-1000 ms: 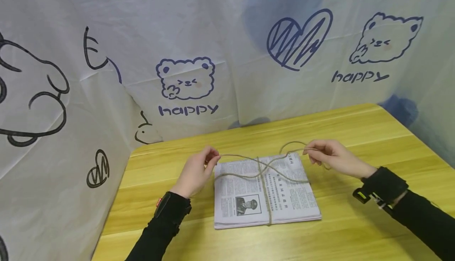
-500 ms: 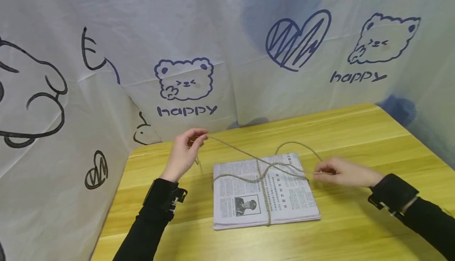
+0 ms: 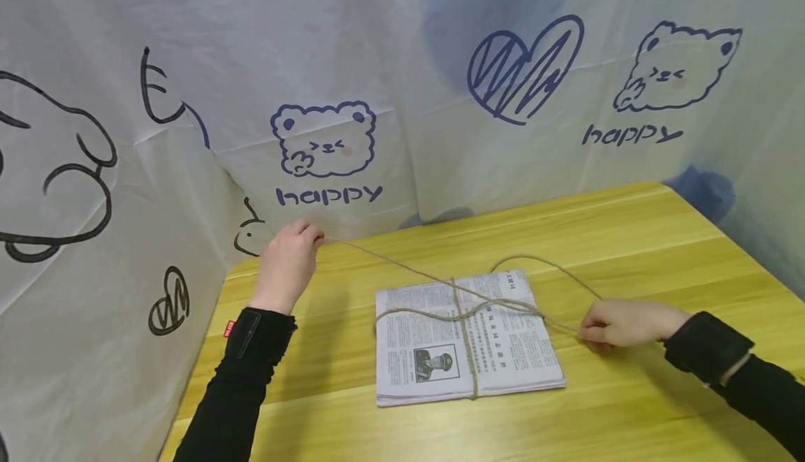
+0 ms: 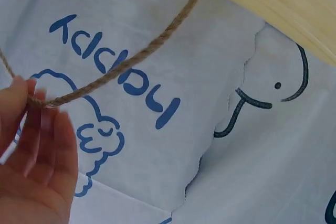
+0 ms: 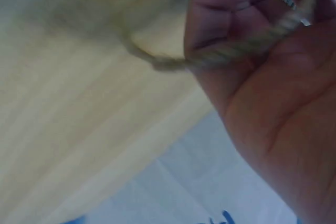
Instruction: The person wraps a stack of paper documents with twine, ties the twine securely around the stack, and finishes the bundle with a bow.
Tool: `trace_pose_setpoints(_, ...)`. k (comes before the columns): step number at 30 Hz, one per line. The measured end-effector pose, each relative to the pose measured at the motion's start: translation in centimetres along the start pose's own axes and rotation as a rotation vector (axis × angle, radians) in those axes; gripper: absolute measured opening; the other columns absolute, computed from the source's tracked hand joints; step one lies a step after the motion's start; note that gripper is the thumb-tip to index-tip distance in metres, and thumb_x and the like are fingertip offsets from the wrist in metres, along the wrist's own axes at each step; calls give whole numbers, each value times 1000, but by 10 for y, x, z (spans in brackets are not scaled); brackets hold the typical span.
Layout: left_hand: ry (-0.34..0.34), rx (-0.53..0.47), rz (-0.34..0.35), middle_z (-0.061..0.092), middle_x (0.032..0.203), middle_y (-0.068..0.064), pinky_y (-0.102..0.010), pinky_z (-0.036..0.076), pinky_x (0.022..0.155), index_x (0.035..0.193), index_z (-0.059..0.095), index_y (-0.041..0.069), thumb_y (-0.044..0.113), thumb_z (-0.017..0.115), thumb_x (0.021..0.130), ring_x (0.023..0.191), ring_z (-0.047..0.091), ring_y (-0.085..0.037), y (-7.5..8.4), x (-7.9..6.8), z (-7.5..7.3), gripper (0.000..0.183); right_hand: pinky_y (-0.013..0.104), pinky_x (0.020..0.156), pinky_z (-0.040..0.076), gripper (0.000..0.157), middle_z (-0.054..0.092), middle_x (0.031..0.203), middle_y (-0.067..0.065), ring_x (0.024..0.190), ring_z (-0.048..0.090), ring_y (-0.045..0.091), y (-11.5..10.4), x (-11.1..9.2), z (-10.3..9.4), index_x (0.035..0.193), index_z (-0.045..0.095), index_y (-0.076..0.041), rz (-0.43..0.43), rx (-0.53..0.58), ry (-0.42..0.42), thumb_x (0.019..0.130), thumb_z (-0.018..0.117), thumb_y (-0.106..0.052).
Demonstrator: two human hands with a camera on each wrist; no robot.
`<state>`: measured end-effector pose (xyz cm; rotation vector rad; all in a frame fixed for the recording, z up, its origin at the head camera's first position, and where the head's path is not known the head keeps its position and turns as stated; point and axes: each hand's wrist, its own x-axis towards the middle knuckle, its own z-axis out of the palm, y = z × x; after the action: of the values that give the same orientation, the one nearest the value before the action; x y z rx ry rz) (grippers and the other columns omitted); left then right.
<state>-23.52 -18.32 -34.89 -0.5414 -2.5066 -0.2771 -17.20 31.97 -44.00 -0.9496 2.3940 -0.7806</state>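
A flat stack of newspapers (image 3: 434,336) lies on the table, with brown twine (image 3: 467,350) running lengthwise over it and crossing strands on top. My left hand (image 3: 291,263), raised past the stack's far left corner, pinches one strand between thumb and fingers; in the left wrist view the twine (image 4: 121,69) hangs in a curve from those fingertips. Off the stack's right side, my right hand (image 3: 629,323) grips the other strand with curled fingers. The right wrist view shows twine (image 5: 226,56) passing across that palm. A loose loop bows from the stack's far edge to the right hand.
The yellow wood-grain table (image 3: 654,252) meets a pale cloth backdrop (image 3: 434,133) at its back and left edges. Bears, hearts and lettering are drawn on the cloth. Both wrists wear black bands (image 3: 709,345).
My left hand has moved left and away, drawing its strand out longer. My right hand has shifted right and nearer with its strand. The crossing on the stack has slid right; the stack stays put.
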Motion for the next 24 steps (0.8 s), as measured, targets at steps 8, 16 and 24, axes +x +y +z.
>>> trace_pose_setpoints(8, -28, -350, -143, 60, 79, -7, -34, 43, 61, 95, 64, 6, 25, 55, 97, 67, 51, -19, 15, 2, -1, 21, 33, 67, 48, 14, 58, 85, -8, 75, 54, 8, -16, 12, -1, 99, 63, -13, 44, -203, 284, 92, 62, -25)
trace_pose_setpoints(16, -267, -897, -397, 60, 89, -13, -29, 51, 72, 105, 63, 2, 27, 52, 99, 79, 56, -23, 31, 4, 12, 28, 34, 70, 51, 14, 61, 91, -7, 80, 57, 8, -27, 31, 4, 102, 66, -10, -8, -264, 474, 89, 65, -13)
trace_pose_setpoints(24, -404, -1084, -605, 59, 84, -9, -25, 51, 69, 106, 62, -5, 20, 53, 98, 71, 55, -12, 37, -3, 60, 28, 30, 66, 51, 11, 60, 87, -10, 78, 56, 6, -30, 47, 14, 99, 65, -14, -34, -211, 428, 89, 65, -15)
